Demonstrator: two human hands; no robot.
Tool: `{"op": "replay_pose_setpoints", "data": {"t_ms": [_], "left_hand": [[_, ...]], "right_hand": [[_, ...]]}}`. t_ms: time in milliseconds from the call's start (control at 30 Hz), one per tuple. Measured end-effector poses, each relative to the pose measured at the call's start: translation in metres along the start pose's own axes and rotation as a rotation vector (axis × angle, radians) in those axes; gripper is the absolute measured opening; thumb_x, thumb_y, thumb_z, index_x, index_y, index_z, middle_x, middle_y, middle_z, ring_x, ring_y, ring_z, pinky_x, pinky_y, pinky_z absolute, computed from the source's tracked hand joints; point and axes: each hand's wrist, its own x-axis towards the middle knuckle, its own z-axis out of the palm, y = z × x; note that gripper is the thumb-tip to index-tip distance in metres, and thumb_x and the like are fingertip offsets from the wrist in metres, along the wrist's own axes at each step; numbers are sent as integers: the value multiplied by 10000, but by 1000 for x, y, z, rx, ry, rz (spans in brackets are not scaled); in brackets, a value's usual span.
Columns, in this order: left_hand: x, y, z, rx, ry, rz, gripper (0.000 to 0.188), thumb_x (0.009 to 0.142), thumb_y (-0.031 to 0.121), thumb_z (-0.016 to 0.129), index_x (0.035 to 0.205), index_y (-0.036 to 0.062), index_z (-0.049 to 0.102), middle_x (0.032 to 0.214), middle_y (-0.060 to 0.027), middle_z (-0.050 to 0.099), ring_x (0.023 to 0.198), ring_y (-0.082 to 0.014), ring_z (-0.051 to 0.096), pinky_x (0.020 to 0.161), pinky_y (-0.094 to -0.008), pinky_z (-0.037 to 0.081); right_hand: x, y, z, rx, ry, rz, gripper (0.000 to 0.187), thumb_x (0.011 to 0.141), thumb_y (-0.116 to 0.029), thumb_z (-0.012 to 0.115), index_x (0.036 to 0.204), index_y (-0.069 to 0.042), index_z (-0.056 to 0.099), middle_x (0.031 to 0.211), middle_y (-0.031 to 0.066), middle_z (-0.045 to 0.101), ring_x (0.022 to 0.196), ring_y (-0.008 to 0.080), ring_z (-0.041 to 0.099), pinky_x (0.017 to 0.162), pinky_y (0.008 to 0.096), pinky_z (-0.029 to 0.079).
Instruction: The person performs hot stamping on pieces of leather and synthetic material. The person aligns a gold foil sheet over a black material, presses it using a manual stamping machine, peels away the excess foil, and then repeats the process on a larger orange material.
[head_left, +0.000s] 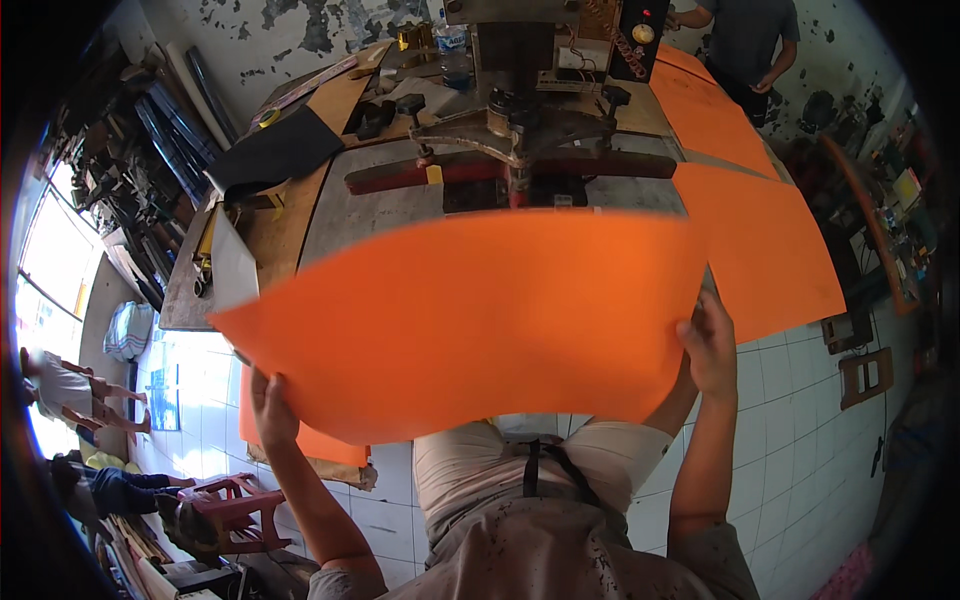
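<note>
A large orange sheet (470, 320) stretches between my two hands, bowed and raised over the near edge of the work table. My left hand (274, 408) grips its lower left edge, with the fingers partly behind the sheet. At the right edge my right hand (708, 345) pinches it, thumb on the front side. Just beyond the sheet stands a press (515, 130) with a dark red crossbar and screw knobs. The sheet hides the near part of the grey table top (350, 215).
More orange sheets (765, 250) lie on the right, others (320, 445) low at the left. A black sheet (275, 150) and a water bottle (453, 60) are on the table. Another person (755, 45) stands at the far right. A red stool (240, 510) is at the lower left.
</note>
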Motion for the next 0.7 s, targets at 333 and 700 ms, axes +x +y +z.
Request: {"op": "replay_pose_setpoints", "data": {"t_ms": [333, 700], "left_hand": [[10, -7, 57, 393, 62, -197, 322, 1073, 123, 642, 1358, -20, 596, 1029, -71, 777, 945, -98, 711, 833, -256, 547], [142, -5, 82, 524, -92, -296, 386, 1028, 103, 655, 1381, -46, 605, 1132, -145, 760, 980, -159, 729, 831, -299, 578]], "right_hand": [[0, 14, 5, -357, 189, 80, 500, 1021, -85, 714, 1489, -41, 543, 979, 79, 738, 865, 105, 708, 754, 249, 543], [129, 58, -16, -665, 6, 83, 271, 1010, -159, 743, 1247, -28, 738, 1082, 145, 749, 884, 223, 754, 741, 356, 593]]}}
